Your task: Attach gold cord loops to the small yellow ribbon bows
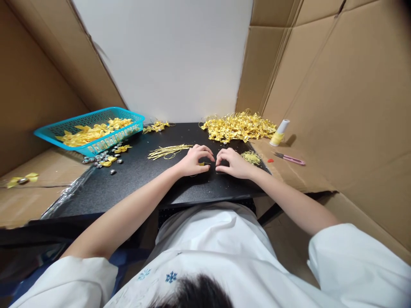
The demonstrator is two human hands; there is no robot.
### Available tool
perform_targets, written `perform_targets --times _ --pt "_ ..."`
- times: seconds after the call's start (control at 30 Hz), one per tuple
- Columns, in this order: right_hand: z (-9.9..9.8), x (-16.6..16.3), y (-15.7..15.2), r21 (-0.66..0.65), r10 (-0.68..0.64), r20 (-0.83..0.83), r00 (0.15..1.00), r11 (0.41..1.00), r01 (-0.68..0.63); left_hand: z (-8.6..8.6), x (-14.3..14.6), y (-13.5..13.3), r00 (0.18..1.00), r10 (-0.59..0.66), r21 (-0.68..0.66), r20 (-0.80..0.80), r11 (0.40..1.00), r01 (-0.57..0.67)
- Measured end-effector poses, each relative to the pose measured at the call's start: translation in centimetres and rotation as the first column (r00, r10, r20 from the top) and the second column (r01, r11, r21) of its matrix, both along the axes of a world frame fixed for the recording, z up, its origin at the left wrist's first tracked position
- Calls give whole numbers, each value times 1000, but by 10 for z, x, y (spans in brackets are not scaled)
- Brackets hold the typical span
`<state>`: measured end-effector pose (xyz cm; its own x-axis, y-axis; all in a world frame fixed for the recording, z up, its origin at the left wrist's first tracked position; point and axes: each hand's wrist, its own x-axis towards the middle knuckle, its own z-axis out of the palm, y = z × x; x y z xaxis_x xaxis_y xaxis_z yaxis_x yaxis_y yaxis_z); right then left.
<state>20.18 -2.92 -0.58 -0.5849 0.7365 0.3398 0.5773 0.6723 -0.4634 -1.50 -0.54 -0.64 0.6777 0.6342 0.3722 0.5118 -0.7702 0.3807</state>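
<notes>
My left hand (196, 161) curls over the black tabletop with its fingers bent. Inside the curl shows a small piece of yellow ribbon (201, 164), mostly hidden by the hand. Close to its right, my right hand (234, 163) is closed in a pinch, thumb against fingers. A thin pale cord (220, 173) shows at its thumb; the fingertips hide the rest. Left of my left hand lies a bundle of gold cords (165, 152). Beside my right hand sits a small heap of pale yellow cord scraps (251, 157).
A blue basket (91, 114) of yellow bows stands at the left, with silver beads (99, 159) near it. At the back right is a pile of yellow ribbon bows (240, 127). A cord spool (280, 133) and pink-handled snips (290, 158) rest on cardboard at the right. Cardboard walls enclose the table.
</notes>
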Motion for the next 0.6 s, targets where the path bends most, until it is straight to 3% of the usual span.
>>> perform_targets --times 0.13,0.3,0.43,0.6 --pt "1 1 -4 -88 39 220 975 996 -20 -1 -5 2 997 54 16 54 998 -55" --pt "-3 -4 -1 -145 36 239 970 989 -1 -2 -4 1 997 52 16 49 998 -53" --pt "-6 -3 11 -164 46 -67 997 985 -57 1 1 -2 999 29 -22 46 999 -28" --pt "-7 -14 15 -231 -21 -499 866 967 -110 2 15 -6 986 -19 -161 166 986 46"
